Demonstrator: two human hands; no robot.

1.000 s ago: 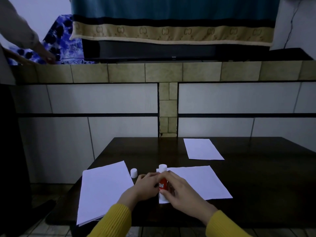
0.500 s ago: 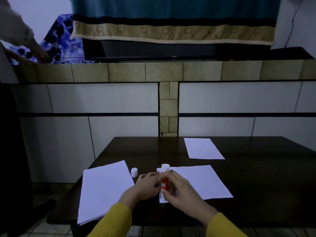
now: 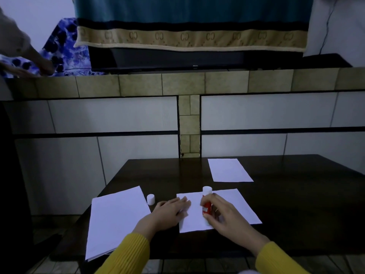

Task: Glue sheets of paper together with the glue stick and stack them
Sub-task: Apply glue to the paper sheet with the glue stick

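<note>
The glue stick [image 3: 206,206] is gripped upright in the right hand [image 3: 223,218] over the sheet [image 3: 233,206], pinned at nine o'clock by the flat, open left hand [image 3: 171,212].

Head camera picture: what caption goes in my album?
Right hand holds glue stick on sheet; left hand presses it flat.
</note>
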